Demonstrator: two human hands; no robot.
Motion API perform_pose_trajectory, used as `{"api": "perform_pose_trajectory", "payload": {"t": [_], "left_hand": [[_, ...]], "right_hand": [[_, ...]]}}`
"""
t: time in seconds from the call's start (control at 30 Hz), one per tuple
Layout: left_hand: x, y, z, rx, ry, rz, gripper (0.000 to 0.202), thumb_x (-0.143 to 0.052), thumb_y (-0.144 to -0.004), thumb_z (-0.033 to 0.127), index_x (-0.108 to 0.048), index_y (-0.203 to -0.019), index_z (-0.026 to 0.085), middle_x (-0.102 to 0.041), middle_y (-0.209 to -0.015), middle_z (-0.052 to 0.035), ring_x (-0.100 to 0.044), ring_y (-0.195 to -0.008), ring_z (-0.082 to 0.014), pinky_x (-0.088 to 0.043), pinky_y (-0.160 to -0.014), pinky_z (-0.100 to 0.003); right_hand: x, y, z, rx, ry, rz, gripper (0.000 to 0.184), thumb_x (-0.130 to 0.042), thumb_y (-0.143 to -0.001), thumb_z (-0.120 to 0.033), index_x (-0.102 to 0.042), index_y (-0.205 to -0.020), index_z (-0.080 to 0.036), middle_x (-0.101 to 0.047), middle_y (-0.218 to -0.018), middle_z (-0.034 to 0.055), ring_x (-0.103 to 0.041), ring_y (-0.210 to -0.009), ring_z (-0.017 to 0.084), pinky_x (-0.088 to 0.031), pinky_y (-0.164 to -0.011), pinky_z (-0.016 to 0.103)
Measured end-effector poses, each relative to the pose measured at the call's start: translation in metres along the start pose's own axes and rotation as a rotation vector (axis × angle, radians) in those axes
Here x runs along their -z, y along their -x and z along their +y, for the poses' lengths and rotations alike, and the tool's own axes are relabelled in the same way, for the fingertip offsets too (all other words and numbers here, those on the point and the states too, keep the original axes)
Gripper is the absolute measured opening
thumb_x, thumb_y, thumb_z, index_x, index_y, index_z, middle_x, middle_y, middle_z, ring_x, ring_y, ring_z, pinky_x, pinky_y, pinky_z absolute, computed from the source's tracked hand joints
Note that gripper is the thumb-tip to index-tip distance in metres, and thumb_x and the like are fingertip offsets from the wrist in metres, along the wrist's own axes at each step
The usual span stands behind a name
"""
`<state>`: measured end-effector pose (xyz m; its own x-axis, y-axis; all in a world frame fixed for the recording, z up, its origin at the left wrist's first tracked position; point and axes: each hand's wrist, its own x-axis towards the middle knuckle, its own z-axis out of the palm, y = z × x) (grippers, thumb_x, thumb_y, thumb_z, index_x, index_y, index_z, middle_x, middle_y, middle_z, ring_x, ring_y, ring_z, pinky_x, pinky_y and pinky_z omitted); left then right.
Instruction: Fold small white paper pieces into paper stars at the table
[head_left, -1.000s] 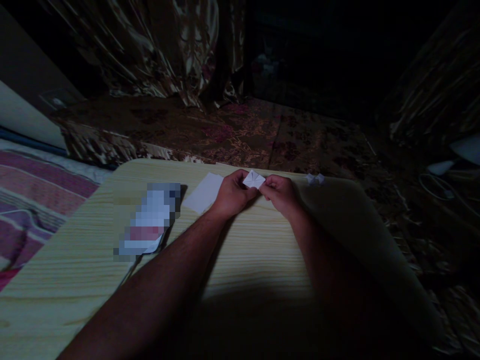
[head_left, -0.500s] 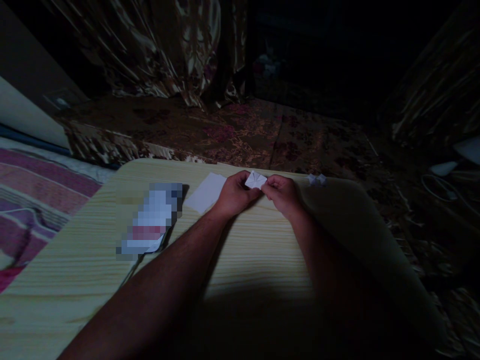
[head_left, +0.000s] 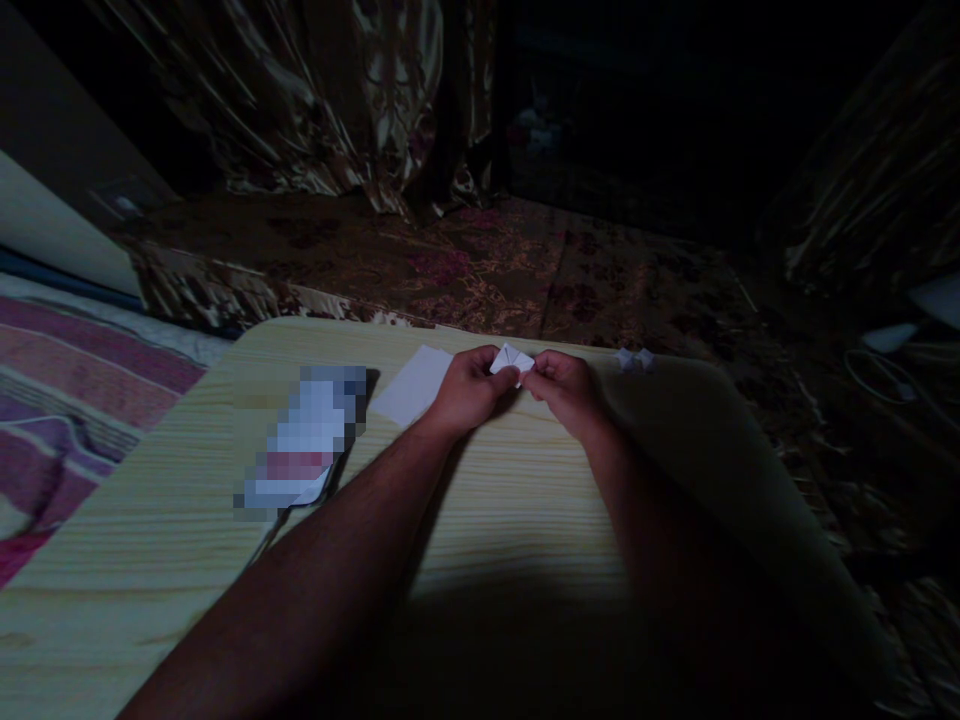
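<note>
Fingers (head_left: pixel 505 377) of L hand (head_left: pixel 468 391), R hand (head_left: pixel 564 385) pinching folded wht paper (head_left: pixel 511 358) (device (head_left: pixel 309 425) pixelated, txt unreadable).

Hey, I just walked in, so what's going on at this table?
A person sits or stands at a pale wooden table, holding a small piece of folded white paper between the left hand and right hand, near the far edge. Creases show on its face. A flat white sheet lies just left of the left hand, and a blurred-out object lies farther left. Something small and white rests to the right; its exact shape is unclear.
</note>
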<state>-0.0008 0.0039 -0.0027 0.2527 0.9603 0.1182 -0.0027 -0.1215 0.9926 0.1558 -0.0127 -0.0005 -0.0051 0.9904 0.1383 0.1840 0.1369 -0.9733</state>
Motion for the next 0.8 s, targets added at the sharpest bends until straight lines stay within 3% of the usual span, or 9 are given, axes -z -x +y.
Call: {"api": "perform_pose_trajectory", "payload": {"t": [0.33, 0.53, 0.7, 0.8], "left_hand": [[0.0008, -0.0006, 0.0015, 0.048, 0.086, -0.068, 0.022, -0.073, -0.067, 0.032, -0.063, -0.073, 0.013, -0.053, -0.059, 0.0023, -0.039, -0.049, -0.0075, -0.026, -0.046, -0.022], [0.0, -0.0008, 0.0029, 0.03, 0.066, -0.057, 0.02, -0.07, -0.071, 0.032, -0.061, -0.075, 0.014, -0.053, -0.059, 0.0028, -0.04, -0.05, -0.0075, -0.028, -0.047, -0.021], [0.0001, -0.0016, 0.0034, 0.018, 0.176, -0.038, 0.027, -0.072, -0.064, 0.021, -0.062, -0.089, 0.016, -0.063, -0.072, 0.0011, -0.049, -0.055, -0.009, -0.036, -0.051, -0.021], [0.0008, -0.0022, 0.0018, 0.027, 0.204, -0.007, 0.032, -0.073, -0.062, 0.019, -0.062, -0.091, 0.015, -0.063, -0.07, 0.0016, -0.049, -0.053, -0.0087, -0.036, -0.051, -0.022]], "right_hand": [[0.0018, 0.0008, -0.0007, 0.021, 0.005, -0.079, 0.019, -0.064, -0.071, -0.033, -0.053, -0.066, -0.018, -0.048, -0.055, -0.0057, -0.04, -0.051, 0.008, -0.027, -0.049, 0.023], [0.0021, -0.0006, 0.0001, -0.007, -0.01, -0.022, 0.017, -0.063, -0.072, -0.032, -0.053, -0.066, -0.018, -0.047, -0.052, -0.006, -0.039, -0.049, 0.008, -0.028, -0.048, 0.023], [0.0016, -0.0008, -0.0032, -0.03, -0.005, 0.016, 0.018, -0.062, -0.07, -0.03, -0.05, -0.062, -0.019, -0.045, -0.048, -0.0066, -0.038, -0.047, 0.008, -0.029, -0.049, 0.023], [0.0016, -0.0008, -0.0029, -0.033, -0.028, 0.024, 0.019, -0.062, -0.07, -0.03, -0.048, -0.062, -0.02, -0.045, -0.047, -0.0068, -0.038, -0.046, 0.008, -0.03, -0.049, 0.023]]}}
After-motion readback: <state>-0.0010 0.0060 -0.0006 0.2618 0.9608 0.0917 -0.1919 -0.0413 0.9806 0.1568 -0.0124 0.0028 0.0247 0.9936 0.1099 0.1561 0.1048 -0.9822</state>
